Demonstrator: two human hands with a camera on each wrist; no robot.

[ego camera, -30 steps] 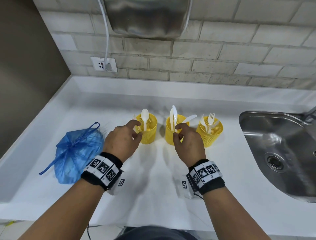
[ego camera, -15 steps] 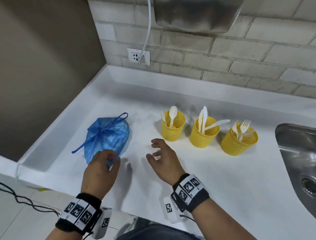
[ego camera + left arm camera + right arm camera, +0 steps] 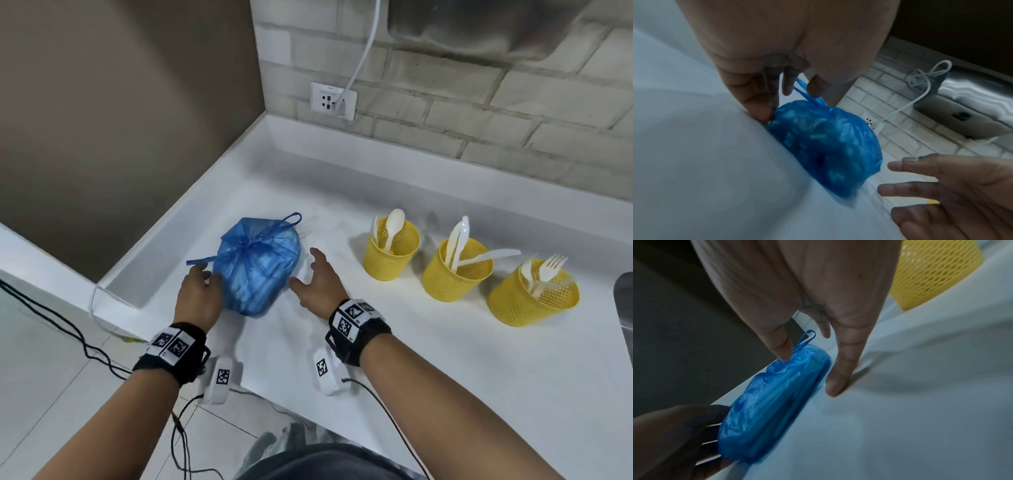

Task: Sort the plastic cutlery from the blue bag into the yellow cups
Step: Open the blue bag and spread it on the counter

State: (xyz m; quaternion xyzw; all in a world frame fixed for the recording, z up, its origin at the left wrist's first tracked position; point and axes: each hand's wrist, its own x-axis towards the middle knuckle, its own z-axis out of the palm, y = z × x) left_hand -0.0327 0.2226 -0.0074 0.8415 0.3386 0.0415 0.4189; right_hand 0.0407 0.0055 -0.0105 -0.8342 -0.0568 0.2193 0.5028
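White counter [image 3: 428, 359] by brick wall. Blue bag [image 3: 257, 267], tied, lies btwn both hands: left hand [image 3: 198, 298] fingers straight, touching its left side; right hand [image 3: 320, 284] spread, just beside it, not gripping. Yellow cups [image 3: 457, 270] well to the right. Vs 0.5 s ago, right hand has closed in on bag.

One tied blue bag [image 3: 257, 267] lies at left. Three yellow mesh cups stand at right: the left cup [image 3: 390, 253] holds two spoons, the middle cup [image 3: 454, 274] three knives, the right cup [image 3: 531, 301] forks, count unclear.
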